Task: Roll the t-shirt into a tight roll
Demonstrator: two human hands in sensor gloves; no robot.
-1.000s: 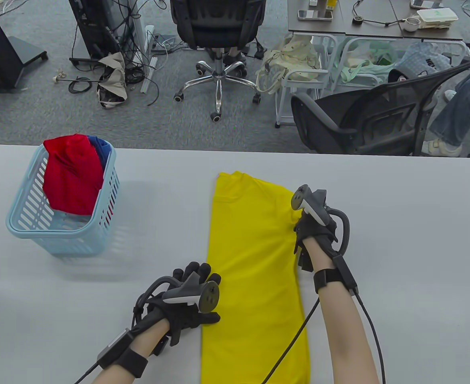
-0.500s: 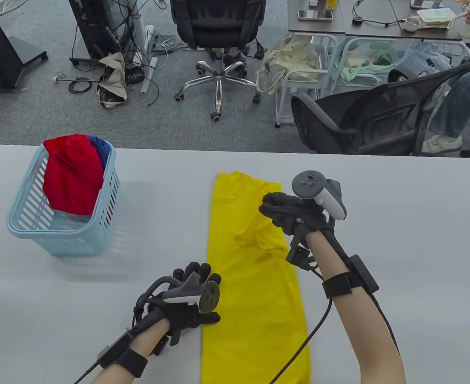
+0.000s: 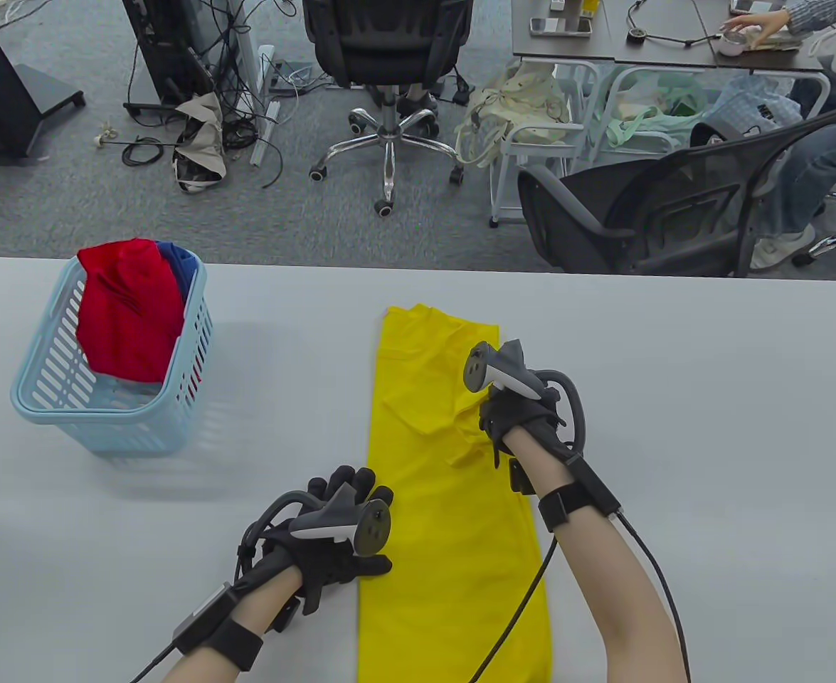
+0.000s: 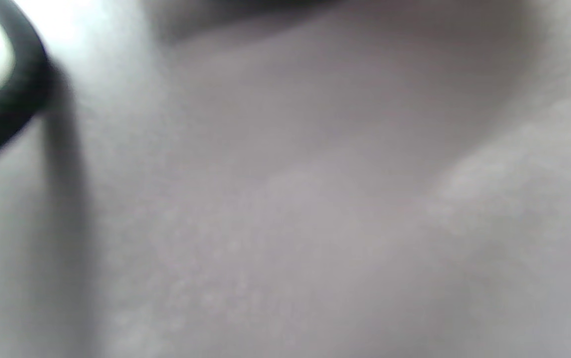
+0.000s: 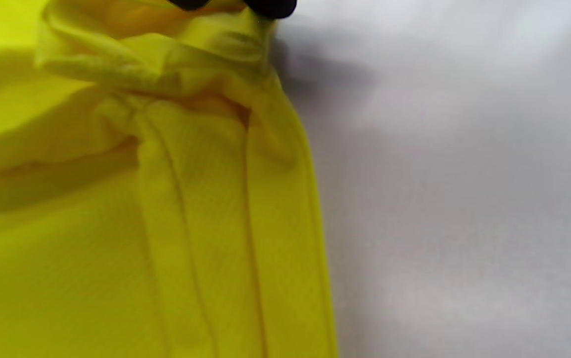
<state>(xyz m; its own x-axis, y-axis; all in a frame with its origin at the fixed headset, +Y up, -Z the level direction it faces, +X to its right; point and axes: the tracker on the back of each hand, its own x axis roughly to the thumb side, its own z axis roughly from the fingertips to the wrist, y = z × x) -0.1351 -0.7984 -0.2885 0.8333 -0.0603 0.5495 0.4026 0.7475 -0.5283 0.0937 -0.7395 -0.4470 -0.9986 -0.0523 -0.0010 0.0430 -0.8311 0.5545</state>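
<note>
Down and nearer comes the right hand (image 3: pixel 521 420), which half a second ago was raised over the far end of the shirt; now it sits on the cloth's right edge with a bunched fold under it.

Over on the left, a pale blue slotted plastic basket (image 3: pixel 48 398) stands on the grey table (image 3: pixel 709 427), red and blue cloth (image 3: pixel 129 313) heaped in it. Near the table's front, the left hand (image 3: pixel 332 537) lies flat, fingers spread, pressing the left edge of the yellow t-shirt (image 3: pixel 439 541); it grips nothing. Its wrist camera gives only blurred grey surface and a dark cable (image 4: pixel 12 104).

The shirt lies mid-table as a long, narrow folded strip, smooth knit, running from the near edge toward the far side.

On the right, the wrist view shows dark fingertips (image 5: pixel 270 6) at a rumpled ridge of yellow fabric (image 5: pixel 176 164); whether they pinch it or just press, I cannot tell.
</note>
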